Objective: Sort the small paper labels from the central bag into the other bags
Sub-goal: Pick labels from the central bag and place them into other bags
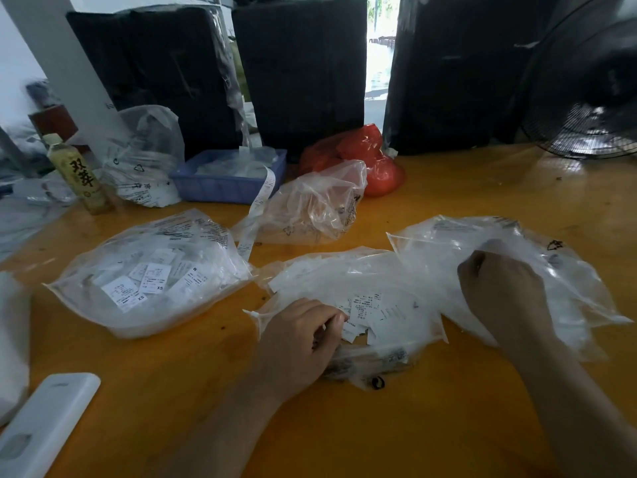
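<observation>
The central clear bag (pixel 348 281) lies open on the orange table (pixel 431 422), with small white paper labels (pixel 370 310) spilling at its mouth. My left hand (pixel 301 343) rests at the bag's mouth, its fingers curled onto the labels and the plastic edge. My right hand (pixel 499 291) reaches into the clear bag on the right (pixel 551 270), fingers curled at its opening; what they hold is hidden. A fuller bag of labels (pixel 148 274), some marked XS, lies to the left. Another clear bag (pixel 310 205) sits behind the central one.
A blue basket (pixel 220 188) of label strips, a red plastic bag (pixel 365 157), a drink bottle (pixel 79 174) and another clear bag (pixel 144 157) stand at the back. Black wrapped bales (pixel 300 70) wall the far edge. A fan (pixel 586 91) is at right, a white device (pixel 44 426) at front left.
</observation>
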`<action>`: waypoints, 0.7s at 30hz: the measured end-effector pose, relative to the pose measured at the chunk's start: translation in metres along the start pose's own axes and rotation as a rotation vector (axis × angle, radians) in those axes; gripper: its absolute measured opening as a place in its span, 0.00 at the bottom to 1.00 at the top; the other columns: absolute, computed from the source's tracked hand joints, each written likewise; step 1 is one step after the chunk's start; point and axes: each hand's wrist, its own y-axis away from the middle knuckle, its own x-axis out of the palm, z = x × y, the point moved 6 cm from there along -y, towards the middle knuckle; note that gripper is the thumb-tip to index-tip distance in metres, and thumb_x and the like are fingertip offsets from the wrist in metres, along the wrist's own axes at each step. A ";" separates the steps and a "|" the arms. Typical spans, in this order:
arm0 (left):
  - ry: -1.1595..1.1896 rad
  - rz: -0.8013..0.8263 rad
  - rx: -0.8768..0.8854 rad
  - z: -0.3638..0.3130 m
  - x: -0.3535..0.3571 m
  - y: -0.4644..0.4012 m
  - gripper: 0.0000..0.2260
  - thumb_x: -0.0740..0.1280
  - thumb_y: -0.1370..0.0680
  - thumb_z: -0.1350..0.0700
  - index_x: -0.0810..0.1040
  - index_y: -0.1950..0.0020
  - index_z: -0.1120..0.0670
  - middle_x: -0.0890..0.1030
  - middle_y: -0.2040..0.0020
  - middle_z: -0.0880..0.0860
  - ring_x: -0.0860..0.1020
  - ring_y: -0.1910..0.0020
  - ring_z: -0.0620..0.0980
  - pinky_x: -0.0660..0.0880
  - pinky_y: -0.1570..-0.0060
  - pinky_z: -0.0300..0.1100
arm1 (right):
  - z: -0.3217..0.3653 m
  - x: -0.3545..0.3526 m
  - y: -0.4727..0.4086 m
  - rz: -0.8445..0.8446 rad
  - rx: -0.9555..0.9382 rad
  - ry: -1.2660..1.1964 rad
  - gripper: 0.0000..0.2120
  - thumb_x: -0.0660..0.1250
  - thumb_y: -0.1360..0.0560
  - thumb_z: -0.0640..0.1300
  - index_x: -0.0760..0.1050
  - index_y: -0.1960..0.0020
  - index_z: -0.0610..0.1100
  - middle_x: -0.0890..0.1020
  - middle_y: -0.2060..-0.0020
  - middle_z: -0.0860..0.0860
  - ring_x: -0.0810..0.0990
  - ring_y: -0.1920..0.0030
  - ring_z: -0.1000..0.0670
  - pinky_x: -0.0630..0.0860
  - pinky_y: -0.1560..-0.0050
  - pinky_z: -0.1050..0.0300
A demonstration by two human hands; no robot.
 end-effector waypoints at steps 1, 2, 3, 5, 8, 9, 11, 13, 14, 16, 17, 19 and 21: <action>-0.001 0.000 0.001 0.001 0.000 0.000 0.15 0.60 0.14 0.49 0.86 0.46 0.52 0.84 0.54 0.44 0.76 0.55 0.39 0.72 0.53 0.27 | 0.001 -0.002 0.003 0.000 -0.009 -0.104 0.19 0.59 0.18 0.42 0.66 0.67 0.38 0.69 0.76 0.47 0.68 0.74 0.46 0.64 0.70 0.55; 0.003 -0.002 0.000 0.001 0.000 0.000 0.14 0.62 0.14 0.50 0.86 0.47 0.53 0.84 0.54 0.44 0.77 0.55 0.39 0.72 0.53 0.28 | 0.002 -0.003 0.003 0.019 0.008 -0.259 0.17 0.61 0.20 0.42 0.66 0.66 0.36 0.68 0.75 0.46 0.66 0.74 0.46 0.64 0.70 0.54; 0.011 -0.006 -0.002 0.002 0.000 0.000 0.12 0.63 0.14 0.51 0.86 0.47 0.53 0.84 0.54 0.45 0.78 0.55 0.40 0.73 0.53 0.29 | 0.003 -0.003 0.004 0.072 0.042 -0.472 0.15 0.63 0.21 0.42 0.69 0.63 0.35 0.67 0.73 0.45 0.64 0.73 0.47 0.63 0.70 0.52; 0.037 -0.021 -0.010 0.001 -0.001 -0.001 0.11 0.65 0.14 0.52 0.86 0.47 0.53 0.85 0.54 0.45 0.79 0.55 0.41 0.74 0.53 0.31 | 0.009 0.000 0.009 0.248 0.116 -0.979 0.11 0.66 0.21 0.41 0.74 0.61 0.39 0.66 0.71 0.47 0.61 0.73 0.49 0.60 0.73 0.54; 0.202 -0.034 -0.124 0.003 -0.002 -0.001 0.15 0.60 0.15 0.44 0.85 0.43 0.49 0.85 0.53 0.42 0.82 0.52 0.42 0.77 0.54 0.32 | 0.032 0.009 0.024 0.536 0.105 -1.375 0.11 0.68 0.21 0.42 0.74 0.62 0.45 0.65 0.69 0.48 0.57 0.73 0.51 0.58 0.76 0.59; 0.319 -0.030 -0.192 0.005 -0.001 0.001 0.16 0.59 0.16 0.42 0.84 0.42 0.47 0.85 0.53 0.41 0.83 0.51 0.41 0.79 0.55 0.32 | 0.040 0.012 0.030 0.592 0.080 -1.390 0.10 0.68 0.22 0.43 0.74 0.61 0.44 0.65 0.68 0.48 0.56 0.73 0.50 0.58 0.75 0.59; 0.592 0.018 -0.327 0.008 0.005 0.004 0.19 0.58 0.18 0.37 0.81 0.37 0.45 0.85 0.47 0.41 0.84 0.48 0.43 0.82 0.52 0.37 | 0.053 0.021 0.044 0.644 0.045 -1.367 0.09 0.69 0.23 0.45 0.74 0.58 0.42 0.66 0.68 0.47 0.58 0.73 0.50 0.59 0.75 0.59; 0.802 0.074 -0.383 0.007 0.012 0.008 0.26 0.59 0.20 0.31 0.77 0.31 0.46 0.85 0.40 0.44 0.85 0.44 0.49 0.83 0.46 0.45 | 0.064 0.030 0.056 0.624 0.022 -1.274 0.08 0.68 0.21 0.45 0.76 0.56 0.41 0.69 0.68 0.48 0.61 0.73 0.51 0.61 0.74 0.59; 0.876 0.097 -0.392 0.006 0.014 0.009 0.29 0.60 0.21 0.29 0.76 0.29 0.47 0.84 0.38 0.46 0.85 0.43 0.51 0.83 0.44 0.48 | 0.068 0.034 0.061 0.584 -0.007 -1.181 0.07 0.68 0.20 0.44 0.77 0.55 0.42 0.71 0.69 0.49 0.64 0.73 0.52 0.62 0.73 0.59; 0.924 0.117 -0.431 0.005 0.017 0.010 0.32 0.63 0.23 0.27 0.76 0.29 0.47 0.85 0.38 0.47 0.85 0.43 0.51 0.83 0.44 0.48 | 0.076 0.037 0.069 0.489 -0.119 -0.947 0.05 0.67 0.19 0.44 0.78 0.54 0.47 0.75 0.70 0.54 0.68 0.72 0.55 0.67 0.72 0.60; 0.905 0.105 -0.463 0.005 0.017 0.010 0.29 0.65 0.24 0.27 0.78 0.31 0.45 0.87 0.41 0.47 0.86 0.45 0.50 0.83 0.46 0.44 | 0.080 0.038 0.073 0.469 -0.175 -0.865 0.04 0.67 0.19 0.46 0.78 0.53 0.48 0.76 0.70 0.55 0.69 0.72 0.56 0.67 0.71 0.61; 0.864 0.034 -0.522 0.010 0.017 0.009 0.15 0.68 0.20 0.35 0.84 0.40 0.42 0.89 0.49 0.48 0.87 0.50 0.48 0.82 0.52 0.39 | 0.086 0.039 0.080 0.465 -0.254 -0.765 0.04 0.67 0.20 0.49 0.77 0.53 0.52 0.78 0.68 0.56 0.71 0.72 0.57 0.69 0.70 0.62; 0.897 -0.062 -0.559 0.017 0.018 0.010 0.06 0.70 0.17 0.48 0.87 0.47 0.44 0.89 0.51 0.50 0.87 0.53 0.49 0.83 0.56 0.38 | 0.089 0.040 0.083 0.440 -0.309 -0.693 0.03 0.67 0.21 0.49 0.76 0.54 0.54 0.79 0.65 0.59 0.74 0.70 0.57 0.71 0.69 0.63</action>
